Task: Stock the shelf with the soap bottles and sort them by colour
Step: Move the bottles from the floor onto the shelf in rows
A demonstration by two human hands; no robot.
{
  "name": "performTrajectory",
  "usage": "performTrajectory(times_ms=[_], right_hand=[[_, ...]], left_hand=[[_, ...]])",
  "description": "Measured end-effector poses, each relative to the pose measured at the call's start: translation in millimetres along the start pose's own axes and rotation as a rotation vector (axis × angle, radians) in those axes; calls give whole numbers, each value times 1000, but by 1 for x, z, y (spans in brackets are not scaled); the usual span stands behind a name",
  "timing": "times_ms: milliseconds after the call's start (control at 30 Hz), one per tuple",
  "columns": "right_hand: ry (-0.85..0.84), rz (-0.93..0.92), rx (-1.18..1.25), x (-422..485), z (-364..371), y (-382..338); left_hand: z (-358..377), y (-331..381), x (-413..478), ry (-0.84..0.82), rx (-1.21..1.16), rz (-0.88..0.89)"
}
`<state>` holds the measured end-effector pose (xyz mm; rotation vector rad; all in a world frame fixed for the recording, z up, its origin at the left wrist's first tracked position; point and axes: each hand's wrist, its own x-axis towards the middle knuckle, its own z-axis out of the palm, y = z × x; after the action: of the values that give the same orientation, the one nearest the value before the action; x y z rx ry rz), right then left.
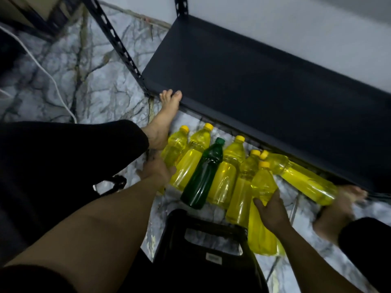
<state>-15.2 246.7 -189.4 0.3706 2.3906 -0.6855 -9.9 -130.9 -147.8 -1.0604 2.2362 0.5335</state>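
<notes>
yellow bottles (227, 172): clear plastic, yellow caps, lying side by side on the floor between left hand (157, 169) and right hand (271, 210)
green bottle (203, 174): dark, green cap, lying across the yellows, just right of left hand
held bottle (263, 185): yellow, right hand gripping its middle
shelf (254, 81): dark metal, just past both hands

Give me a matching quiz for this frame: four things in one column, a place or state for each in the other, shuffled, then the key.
Things
1. green soap bottle
2. right hand
3. white cable
4. black plastic stool

Places or states
A. grips a yellow soap bottle
B. lies on its side among the neighbouring yellow bottles
C. stands at the bottom centre of the view
D. runs across the marble floor at far left

Pairs: 1-B, 2-A, 3-D, 4-C
</notes>
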Motion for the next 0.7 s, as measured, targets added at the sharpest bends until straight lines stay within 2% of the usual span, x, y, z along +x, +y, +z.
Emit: performTrajectory(times_ms=[100,200,433,700], right_hand=[[3,-39,-1,-13,-8,-9],[29,-147,-16,-30,-20,-26],[226,-385,183,-83,-66,-83],[522,-635,469,-162,-155,-138]], left_hand=[[4,10,-22,-20,-177,-7],[6,28,-52,-35,-321,76],[-10,76,-129,70,-447,400],[-68,109,-216,216,-523,848]])
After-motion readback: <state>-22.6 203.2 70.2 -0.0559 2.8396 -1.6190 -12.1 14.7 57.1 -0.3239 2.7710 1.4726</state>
